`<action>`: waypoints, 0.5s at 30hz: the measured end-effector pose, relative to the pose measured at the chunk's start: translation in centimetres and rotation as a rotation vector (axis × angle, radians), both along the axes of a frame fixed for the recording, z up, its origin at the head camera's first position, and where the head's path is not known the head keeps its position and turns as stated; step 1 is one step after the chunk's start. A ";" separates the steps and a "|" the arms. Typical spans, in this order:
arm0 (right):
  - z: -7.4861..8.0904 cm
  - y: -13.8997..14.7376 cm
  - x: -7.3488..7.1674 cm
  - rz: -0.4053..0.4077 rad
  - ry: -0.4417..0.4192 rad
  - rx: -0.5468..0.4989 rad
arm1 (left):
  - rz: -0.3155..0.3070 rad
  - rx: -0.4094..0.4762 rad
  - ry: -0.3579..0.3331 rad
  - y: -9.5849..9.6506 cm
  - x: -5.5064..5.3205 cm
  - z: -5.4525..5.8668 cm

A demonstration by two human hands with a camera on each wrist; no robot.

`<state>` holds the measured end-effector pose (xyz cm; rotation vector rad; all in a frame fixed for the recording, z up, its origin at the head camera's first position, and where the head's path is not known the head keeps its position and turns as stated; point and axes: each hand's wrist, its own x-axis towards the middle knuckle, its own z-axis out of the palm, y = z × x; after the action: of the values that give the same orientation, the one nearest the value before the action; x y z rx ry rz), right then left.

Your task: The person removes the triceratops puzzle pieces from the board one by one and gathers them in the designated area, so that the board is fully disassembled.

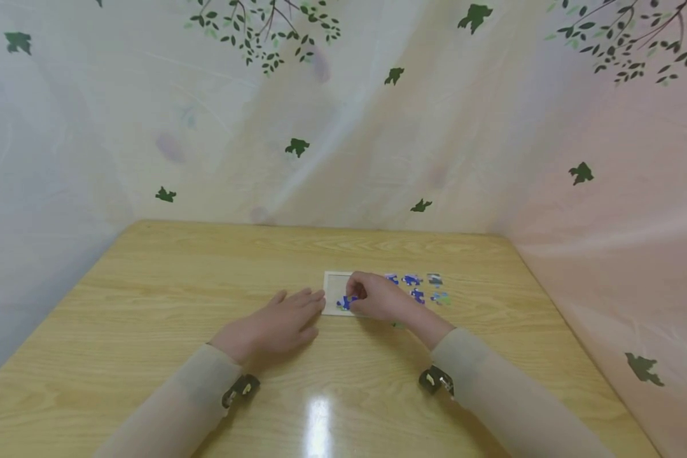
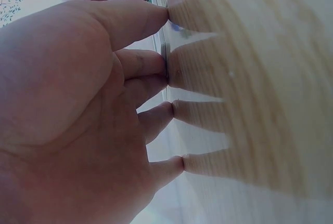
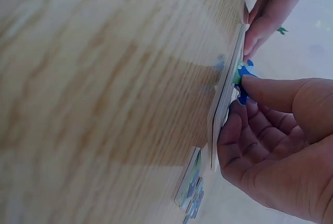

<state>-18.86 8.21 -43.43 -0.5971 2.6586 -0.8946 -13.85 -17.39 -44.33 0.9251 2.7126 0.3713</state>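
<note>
A white puzzle frame (image 1: 327,283) lies flat on the wooden table. My left hand (image 1: 279,323) rests palm down with spread, straight fingers, its fingertips touching the frame's left edge. Over the frame, my right hand (image 1: 380,298) pinches a blue and green jigsaw piece (image 3: 244,71) between thumb and fingers. In the right wrist view the piece is tilted, close to the frame's surface (image 3: 225,102). The right hand hides the frame's right part in the head view.
Several loose puzzle pieces (image 1: 416,295) lie right of the frame, among them a grey one (image 1: 434,278). Another greenish piece (image 1: 398,326) shows under the right wrist. The wooden table (image 1: 149,305) meets a leaf-patterned curtain (image 1: 343,159) at the back.
</note>
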 end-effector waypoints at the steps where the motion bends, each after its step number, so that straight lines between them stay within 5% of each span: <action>1: 0.0 0.0 0.0 -0.001 -0.002 -0.004 | 0.000 0.000 -0.001 0.0 0.0 0.0; 15: 1.9 1.4 -0.4 -0.050 -0.005 -0.103 | 0.006 0.000 -0.009 0.1 0.0 0.0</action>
<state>-19.29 9.66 -41.49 -0.5525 2.6461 -1.0512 -13.88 -17.31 -44.35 0.9126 2.7077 0.3762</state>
